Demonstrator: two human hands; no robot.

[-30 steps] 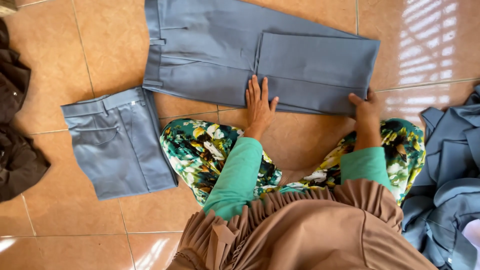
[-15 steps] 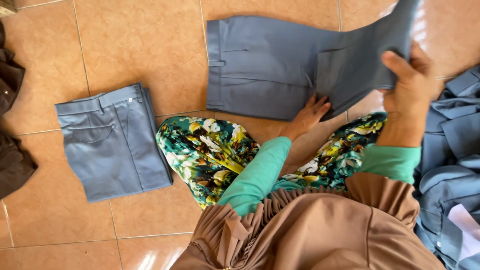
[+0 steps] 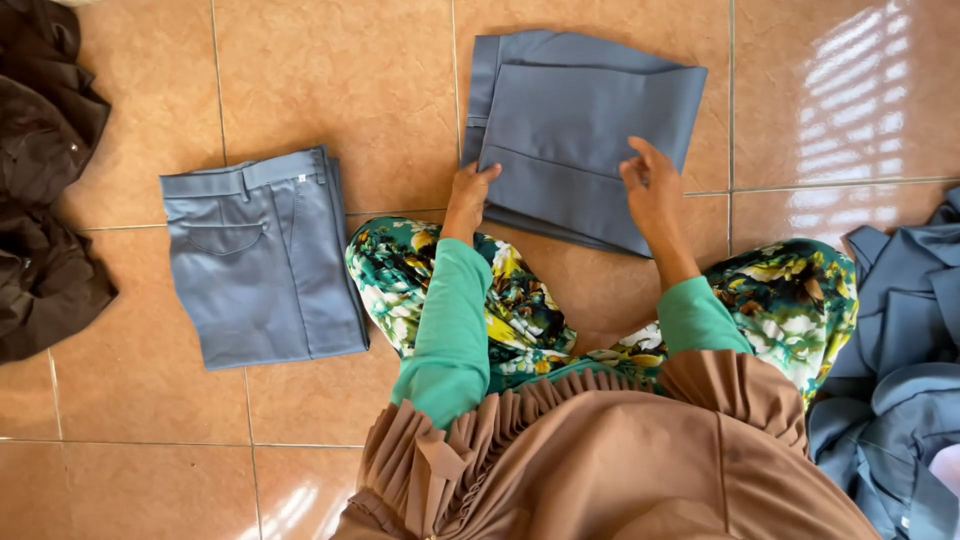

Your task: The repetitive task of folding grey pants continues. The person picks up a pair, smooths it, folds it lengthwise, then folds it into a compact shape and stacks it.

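A pair of grey-blue trousers (image 3: 585,130) lies folded into a compact rectangle on the tiled floor in front of me. My left hand (image 3: 468,196) presses on its near left corner, fingers curled against the fabric edge. Spread flat, my right hand (image 3: 650,182) rests on the near right part of the folded trousers. Both arms wear green sleeves. A second pair of grey-blue trousers (image 3: 262,255), folded, lies to the left with its waistband and back pocket showing.
A dark brown heap of clothing (image 3: 45,190) sits at the far left. A pile of unfolded grey-blue garments (image 3: 895,360) lies at the right edge. My knees in floral fabric (image 3: 500,290) and a brown pleated cloth (image 3: 600,460) fill the foreground. The orange tiles (image 3: 330,80) reflect window light.
The long trousers were folded over: my right hand lifted the leg end and brought it back onto the waist part. They now form a short rectangle, both hands on its near edge.
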